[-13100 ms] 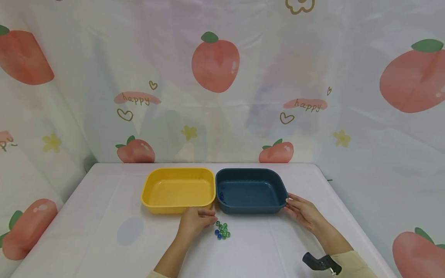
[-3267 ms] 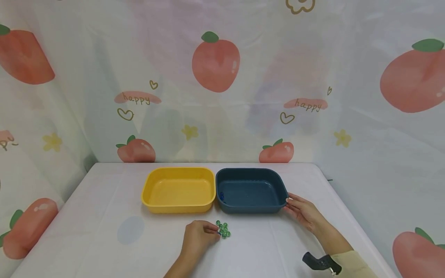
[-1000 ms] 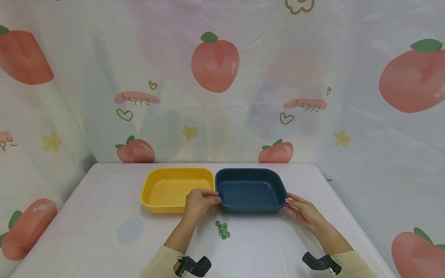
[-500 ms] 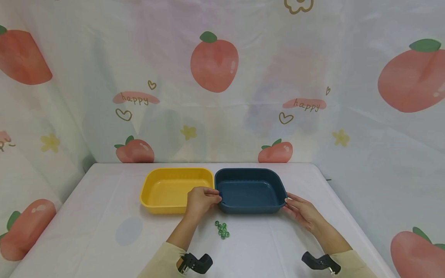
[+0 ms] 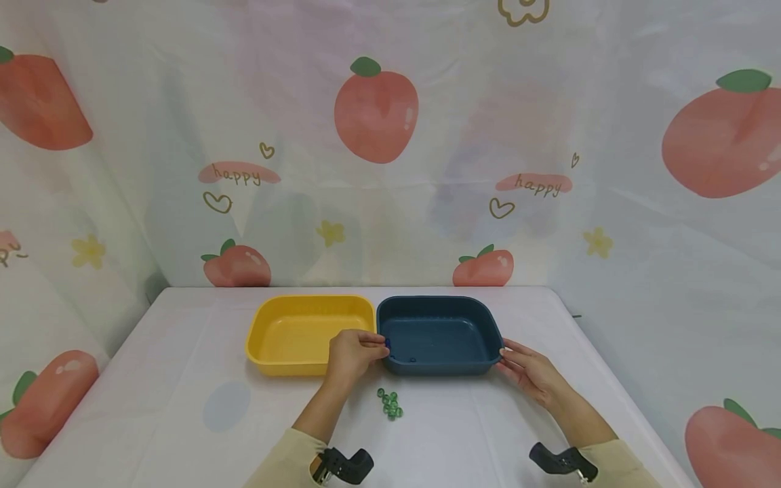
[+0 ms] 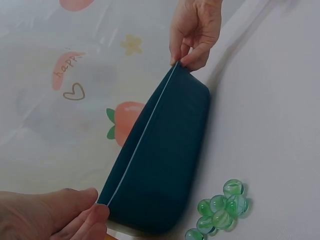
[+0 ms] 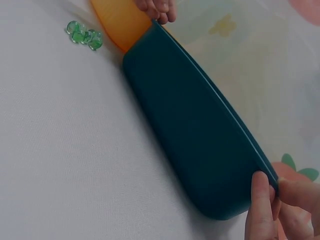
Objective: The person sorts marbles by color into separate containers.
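Note:
My right hand (image 5: 532,373) grips the right end of a dark blue tray (image 5: 448,368); in the right wrist view its fingers (image 7: 260,187) lie on the outer wall. At the opposite end, my left hand (image 5: 352,352) pinches the rim between thumb and fingers, as the left wrist view shows. Inside the tray, near those left fingertips, a blue marble (image 5: 387,343) shows, and another small dark marble (image 5: 412,360) lies by the front wall. Several green glass marbles (image 6: 221,218) sit in a cluster on the table in front.
A yellow tray (image 5: 283,369) stands directly left of the blue one, partly covered by my left hand. The white cloth-covered table (image 5: 451,434) ends at a fruit-printed curtain (image 5: 390,224) behind the trays. Dark wrist devices (image 5: 344,465) sit at both sleeves.
The blue marbles beside the green ones are gone from the table. My left hand has moved from the cluster to the tray's rim, and a dark marble now shows farther right inside.

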### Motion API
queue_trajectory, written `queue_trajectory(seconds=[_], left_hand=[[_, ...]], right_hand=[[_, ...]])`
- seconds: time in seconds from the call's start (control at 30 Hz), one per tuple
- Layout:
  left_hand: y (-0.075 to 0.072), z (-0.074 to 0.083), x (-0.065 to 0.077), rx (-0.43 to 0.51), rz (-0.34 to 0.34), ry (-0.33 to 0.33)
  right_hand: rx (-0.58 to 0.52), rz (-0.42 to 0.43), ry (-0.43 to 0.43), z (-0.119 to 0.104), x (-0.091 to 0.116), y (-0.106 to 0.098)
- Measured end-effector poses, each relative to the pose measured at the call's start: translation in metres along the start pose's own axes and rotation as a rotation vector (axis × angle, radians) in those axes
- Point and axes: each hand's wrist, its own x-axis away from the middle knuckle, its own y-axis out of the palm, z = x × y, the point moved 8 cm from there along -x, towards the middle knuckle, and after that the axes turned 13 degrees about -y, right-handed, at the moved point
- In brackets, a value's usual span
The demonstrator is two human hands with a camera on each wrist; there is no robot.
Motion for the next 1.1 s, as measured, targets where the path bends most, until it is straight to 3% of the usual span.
queue_trajectory(seconds=[0.27, 0.57, 0.8, 1.1], left_hand=[[-0.005, -0.001, 0.003, -0.01, -0.007, -0.019], [-0.021, 0.001, 0.002, -0.016, 0.005, -0.002], [-0.043, -0.001, -0.001, -0.011, 0.013, -0.013], [-0.083, 0.0, -0.003, -0.044, 0.072, -0.002]], right_hand=[[0.016, -0.012, -0.009, 0.001, 0.001, 0.0], [0.001, -0.008, -0.012, 0.001, 0.001, -0.002], [-0.008, 0.002, -0.019, 0.001, 0.001, -0.002], [0.029, 0.031, -0.031, 0.0, 0.0, 0.001]])
